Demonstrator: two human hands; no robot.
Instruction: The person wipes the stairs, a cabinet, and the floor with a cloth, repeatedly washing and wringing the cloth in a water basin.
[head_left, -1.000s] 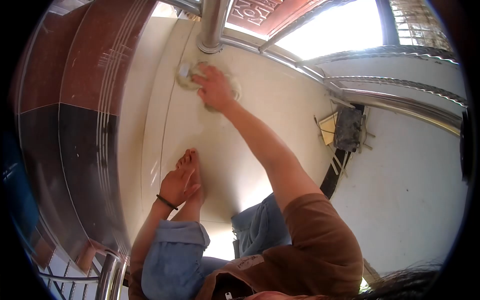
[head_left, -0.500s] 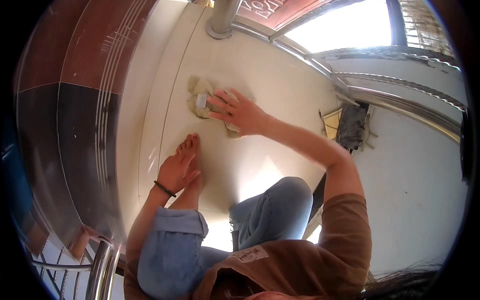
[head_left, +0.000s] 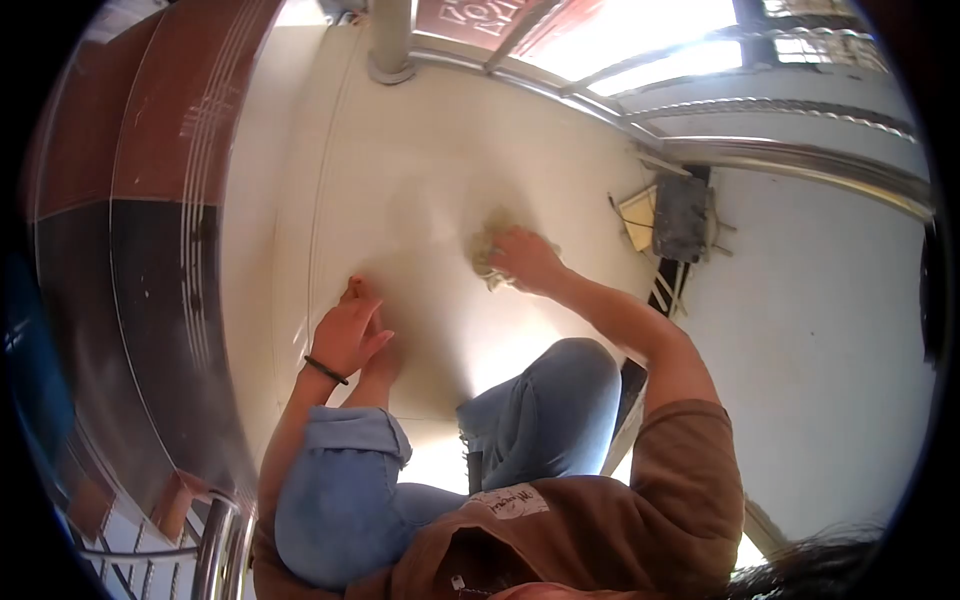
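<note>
My right hand [head_left: 526, 260] presses on a crumpled beige cloth [head_left: 484, 262] on the pale tiled floor [head_left: 410, 150], its fingers curled into the fabric. Part of the cloth is hidden under the palm. My left hand [head_left: 345, 335], with a dark band at the wrist, rests over my bare foot [head_left: 354, 288]. Its fingers are stretched out, the thumb stands apart, and nothing is held.
A metal railing [head_left: 760, 150] runs along the far and right sides, with a round post [head_left: 390, 45] at the back. Red and black tiles [head_left: 160, 260] rise on the left. A dark box [head_left: 680, 218] with wires sits beyond the floor's right edge.
My right hand has moved right and slightly nearer with the cloth, its spread fingers now bunched on it. My left hand stays over the foot. The view has shifted a little.
</note>
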